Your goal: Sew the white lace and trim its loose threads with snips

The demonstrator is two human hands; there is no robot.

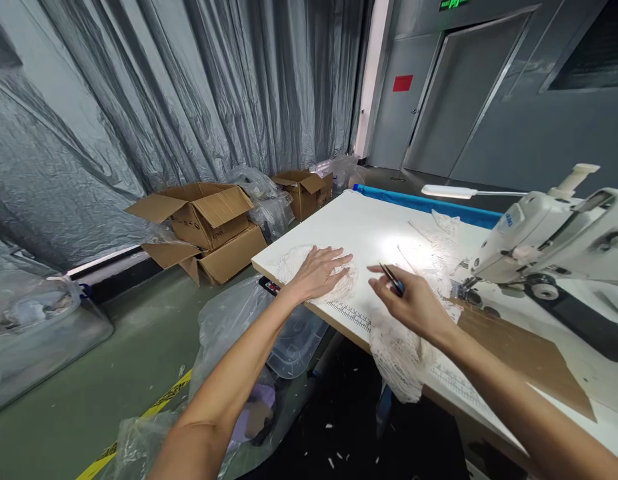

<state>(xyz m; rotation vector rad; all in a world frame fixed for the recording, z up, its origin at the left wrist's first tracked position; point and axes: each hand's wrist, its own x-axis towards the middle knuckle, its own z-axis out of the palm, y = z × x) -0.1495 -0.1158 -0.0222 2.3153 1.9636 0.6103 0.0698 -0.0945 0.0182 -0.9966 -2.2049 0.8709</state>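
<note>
My left hand (323, 272) lies flat with spread fingers on a piece of white lace fabric (293, 260) near the table's left edge. Over the table, to the right of it, my right hand (411, 297) has its fingers closed around small thread snips (391, 279), dark with a blue part; their dark tips point up and left. Beneath my right hand another stretch of white lace (396, 353) hangs over the front edge. More lace (439, 250) lies bunched close to the needle area of the sewing machine (543, 233).
The white table (333, 220) has a printed ruler (351, 315) along its front edge. A brown board (523, 347) lies before the machine. A lamp (449, 192) reaches over from behind. Open cardboard boxes (209, 223) and a clear plastic bin (296, 340) stand on the floor.
</note>
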